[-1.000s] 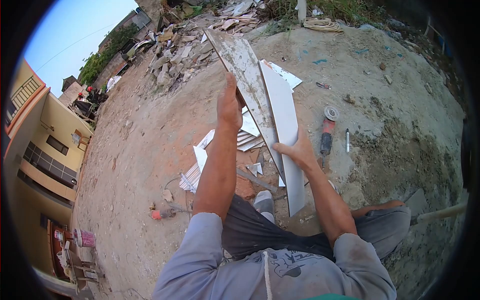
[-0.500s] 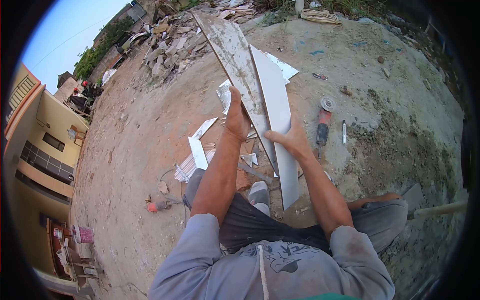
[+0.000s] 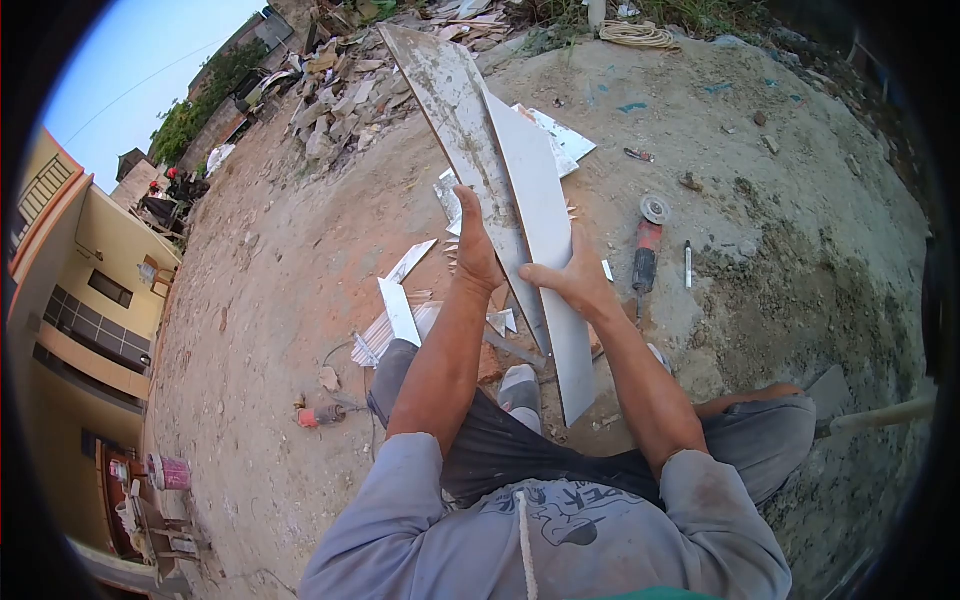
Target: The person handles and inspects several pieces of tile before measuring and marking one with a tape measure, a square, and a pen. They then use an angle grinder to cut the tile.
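Two long, tapered tile pieces are held up before me. My left hand is at the left edge of the dirt-smeared tile piece, thumb pointing up and fingers hidden beneath. In my right hand is the cleaner white tile piece, the thumb lying across its face and the other fingers out of sight behind. The white piece partly overlaps the smeared one. An angle grinder with a disc lies on the ground right of my right hand, beside a white marker.
Tile offcuts lie on the dirt around my feet, with another white piece beyond. A second red power tool sits at left. Rubble is heaped at the back, near coiled rope. A wooden handle extends at right.
The white tile piece has shifted slightly left with my right hand and overlaps more of the smeared piece. My left hand has dropped a little. Both hands keep their hold.
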### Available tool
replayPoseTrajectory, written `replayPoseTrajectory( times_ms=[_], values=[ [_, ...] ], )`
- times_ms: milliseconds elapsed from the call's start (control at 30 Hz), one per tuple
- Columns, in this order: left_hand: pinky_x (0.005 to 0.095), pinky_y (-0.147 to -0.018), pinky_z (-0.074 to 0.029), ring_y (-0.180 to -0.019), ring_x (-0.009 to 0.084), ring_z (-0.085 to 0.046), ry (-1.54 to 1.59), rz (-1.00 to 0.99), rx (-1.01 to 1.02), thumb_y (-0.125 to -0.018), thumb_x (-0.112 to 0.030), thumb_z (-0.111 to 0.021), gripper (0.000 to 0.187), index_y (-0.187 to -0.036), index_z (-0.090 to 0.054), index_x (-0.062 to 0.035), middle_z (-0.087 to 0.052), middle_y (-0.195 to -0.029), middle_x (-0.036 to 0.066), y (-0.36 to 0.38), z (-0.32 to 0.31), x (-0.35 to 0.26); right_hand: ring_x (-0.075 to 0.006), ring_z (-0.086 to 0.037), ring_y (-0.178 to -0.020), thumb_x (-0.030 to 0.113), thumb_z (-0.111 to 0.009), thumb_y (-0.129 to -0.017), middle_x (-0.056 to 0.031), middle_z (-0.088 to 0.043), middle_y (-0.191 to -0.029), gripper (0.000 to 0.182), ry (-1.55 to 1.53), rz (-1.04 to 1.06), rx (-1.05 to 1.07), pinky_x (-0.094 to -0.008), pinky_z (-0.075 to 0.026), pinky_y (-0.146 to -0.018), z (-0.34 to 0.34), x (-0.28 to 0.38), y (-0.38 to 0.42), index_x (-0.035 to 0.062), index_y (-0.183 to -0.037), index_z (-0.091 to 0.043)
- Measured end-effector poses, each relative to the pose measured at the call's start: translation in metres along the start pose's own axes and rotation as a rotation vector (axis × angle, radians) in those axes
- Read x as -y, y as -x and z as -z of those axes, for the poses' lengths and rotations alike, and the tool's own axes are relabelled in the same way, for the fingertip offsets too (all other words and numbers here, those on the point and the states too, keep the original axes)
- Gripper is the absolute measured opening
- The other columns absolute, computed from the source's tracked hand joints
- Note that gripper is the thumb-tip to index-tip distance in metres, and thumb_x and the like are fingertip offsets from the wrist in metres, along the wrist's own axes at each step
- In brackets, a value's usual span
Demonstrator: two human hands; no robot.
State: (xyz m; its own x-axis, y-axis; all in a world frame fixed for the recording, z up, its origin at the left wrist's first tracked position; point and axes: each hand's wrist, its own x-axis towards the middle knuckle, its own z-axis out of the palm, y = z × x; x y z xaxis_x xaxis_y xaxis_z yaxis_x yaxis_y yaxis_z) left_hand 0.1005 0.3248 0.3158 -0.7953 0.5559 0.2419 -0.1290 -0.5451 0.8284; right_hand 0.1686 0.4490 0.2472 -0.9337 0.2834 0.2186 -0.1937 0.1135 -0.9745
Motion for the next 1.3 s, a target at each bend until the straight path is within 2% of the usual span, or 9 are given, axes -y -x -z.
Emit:
replayPoseTrajectory(
  times_ms=[300,500,600,733,800,967,1067,1133,1300],
  values=[
    [0.0427,-0.098,-0.049,-0.118,0.0272,-0.057,-0.09,0.107,-0.038,-0.088,-0.077,-0.038,0.09,-0.144,-0.038,-0.0065,-0.054,-0.133,0.014,-0.014,-0.004,-0.01,-0.0272,-0.058,-0.107,0.045,-0.085,-0.057,-0.0197,-0.058,-0.117,0.097,-0.015,-0.005,0.026,-0.0366,-0.046,-0.092,0.004,0.015,0.0,-0.0062,-0.13,-0.046],
    [0.0451,-0.096,-0.052,-0.118,0.0318,-0.058,-0.206,0.453,-0.107,-0.092,-0.075,-0.028,0.086,-0.145,-0.038,-0.0078,-0.054,-0.134,0.017,-0.033,0.018,-0.007,-0.0269,-0.057,-0.11,0.045,-0.085,-0.056,-0.0178,-0.059,-0.12,0.1,0.014,0.051,-0.031,-0.0364,-0.044,-0.096,0.034,0.015,-0.018,-0.004,-0.134,-0.047],
    [0.0458,-0.075,-0.06,-0.094,0.0334,-0.067,-0.218,0.604,-0.065,-0.093,-0.074,-0.02,0.084,-0.14,-0.044,-0.0082,-0.062,-0.118,0.019,-0.029,0.02,-0.001,-0.0265,-0.057,-0.11,0.043,-0.086,-0.055,-0.0165,-0.059,-0.121,0.101,-0.02,-0.005,0.007,-0.0356,-0.044,-0.096,0.052,0.007,-0.03,-0.0031,-0.135,-0.048],
    [0.0406,-0.066,-0.061,-0.082,0.0296,-0.068,-0.177,0.72,0.056,-0.091,-0.077,-0.023,0.089,-0.138,-0.044,-0.0041,-0.063,-0.11,0.019,-0.016,0.02,0.013,-0.0243,-0.058,-0.105,0.039,-0.087,-0.054,-0.0136,-0.059,-0.117,0.098,-0.348,-0.079,0.182,-0.033,-0.047,-0.089,0.059,-0.006,-0.031,-0.0025,-0.134,-0.049],
    [0.0425,-0.065,-0.062,-0.082,0.031,-0.068,-0.325,0.765,-0.077,-0.092,-0.074,-0.021,0.083,-0.137,-0.045,-0.0086,-0.063,-0.105,0.017,-0.006,0.01,0.019,-0.0234,-0.058,-0.104,0.038,-0.087,-0.054,-0.0134,-0.059,-0.116,0.098,-0.42,-0.12,0.212,-0.0326,-0.048,-0.087,0.06,-0.015,-0.032,-0.0021,-0.134,-0.049],
    [0.041,-0.067,-0.062,-0.08,0.0295,-0.068,-0.264,0.77,-0.024,-0.094,-0.072,-0.021,0.084,-0.135,-0.046,-0.0036,-0.064,-0.104,0.018,-0.002,0.018,0.028,-0.0288,-0.061,-0.107,0.044,-0.087,-0.053,-0.0198,-0.061,-0.117,0.105,-0.239,-0.073,0.119,-0.0368,-0.049,-0.09,0.05,-0.032,-0.028,-0.0057,-0.135,-0.044],
    [0.0413,-0.069,-0.06,-0.08,0.0292,-0.068,-0.272,0.731,0.163,-0.094,-0.072,-0.021,0.084,-0.136,-0.044,-0.0042,-0.064,-0.104,0.017,-0.006,0.02,0.031,-0.0311,-0.062,-0.106,0.046,-0.087,-0.052,-0.0221,-0.06,-0.118,0.104,-0.235,-0.08,-0.002,-0.0384,-0.05,-0.089,0.041,-0.029,-0.028,-0.0075,-0.131,-0.045],
    [0.0407,-0.07,-0.059,-0.078,0.0285,-0.067,-0.285,0.707,-0.147,-0.094,-0.073,-0.021,0.083,-0.135,-0.045,-0.0044,-0.064,-0.102,0.018,-0.004,0.013,0.037,-0.0311,-0.063,-0.104,0.046,-0.086,-0.053,-0.0228,-0.061,-0.117,0.1,-0.168,-0.064,-0.091,-0.0382,-0.051,-0.088,0.034,-0.039,-0.036,-0.0079,-0.128,-0.047],
    [0.0392,-0.068,-0.059,-0.075,0.0278,-0.066,-0.266,0.654,-0.187,-0.094,-0.073,-0.02,0.083,-0.129,-0.047,-0.0036,-0.063,-0.097,0.019,-0.002,0.007,0.037,-0.0302,-0.066,-0.099,0.043,-0.086,-0.055,-0.0233,-0.063,-0.112,0.091,-0.208,-0.103,-0.144,-0.0368,-0.053,-0.085,0.042,-0.031,-0.035,-0.0073,-0.122,-0.052]
  ],
)
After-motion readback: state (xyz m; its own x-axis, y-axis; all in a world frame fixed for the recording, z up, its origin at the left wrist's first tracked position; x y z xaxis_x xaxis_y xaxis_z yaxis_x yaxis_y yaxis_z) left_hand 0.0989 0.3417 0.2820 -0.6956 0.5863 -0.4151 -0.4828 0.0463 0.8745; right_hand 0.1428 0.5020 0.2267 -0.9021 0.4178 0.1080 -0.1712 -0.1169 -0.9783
